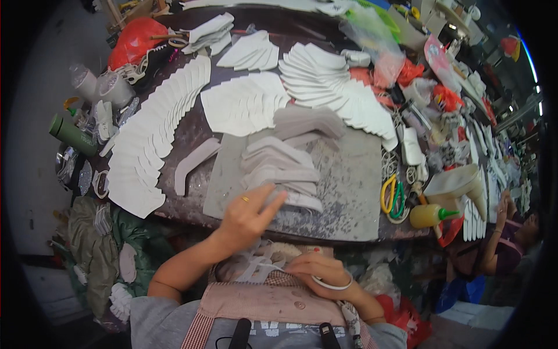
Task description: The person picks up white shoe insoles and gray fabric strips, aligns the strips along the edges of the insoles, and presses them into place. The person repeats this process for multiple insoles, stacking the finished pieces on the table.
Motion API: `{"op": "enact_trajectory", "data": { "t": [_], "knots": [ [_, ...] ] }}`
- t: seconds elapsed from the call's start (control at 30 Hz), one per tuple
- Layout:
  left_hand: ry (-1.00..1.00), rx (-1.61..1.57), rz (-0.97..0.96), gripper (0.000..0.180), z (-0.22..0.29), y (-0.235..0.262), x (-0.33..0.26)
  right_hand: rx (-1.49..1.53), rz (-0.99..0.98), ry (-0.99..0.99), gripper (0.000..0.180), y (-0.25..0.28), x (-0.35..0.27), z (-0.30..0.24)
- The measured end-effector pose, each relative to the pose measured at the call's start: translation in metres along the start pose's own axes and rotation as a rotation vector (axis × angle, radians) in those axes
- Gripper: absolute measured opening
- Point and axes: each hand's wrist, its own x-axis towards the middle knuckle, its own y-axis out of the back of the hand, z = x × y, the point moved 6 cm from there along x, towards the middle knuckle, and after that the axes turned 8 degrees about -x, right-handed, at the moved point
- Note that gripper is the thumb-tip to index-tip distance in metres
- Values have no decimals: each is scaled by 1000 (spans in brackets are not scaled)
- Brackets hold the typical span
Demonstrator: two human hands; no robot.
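Observation:
My left hand is over the near end of a row of pale, bent strips, its fingers stretched and apart. The fingertips reach the nearest strips; whether they press on them is hard to tell. The strips overlap on a grey board. Behind them is a greyer stack of bent pieces. Low by my lap, my right hand is closed, with a thin white strip at its fingertips. A pink checked apron lies below both hands.
Fanned white cut pieces curve along the left; more fans lie behind the board. One bent strip sits left of it. Scissors and a yellow bottle stand at right. A person is at far right.

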Motion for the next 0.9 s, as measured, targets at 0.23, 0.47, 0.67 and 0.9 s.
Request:
{"op": "enact_trajectory", "data": {
  "t": [0.23,0.47,0.67,0.9],
  "knots": [
    [321,-214,-170,39,2,-23,-16,-184,36,152,29,-10,-3,6],
    [530,-303,-138,30,-4,-19,-19,-261,7,215,28,-10,4,3],
    [551,-513,-89,24,-3,-15,-31,-439,74,430,28,15,34,-11],
    [324,-230,-6,27,-4,-21,-29,-357,-32,515,29,0,40,-23]
  ]
}}
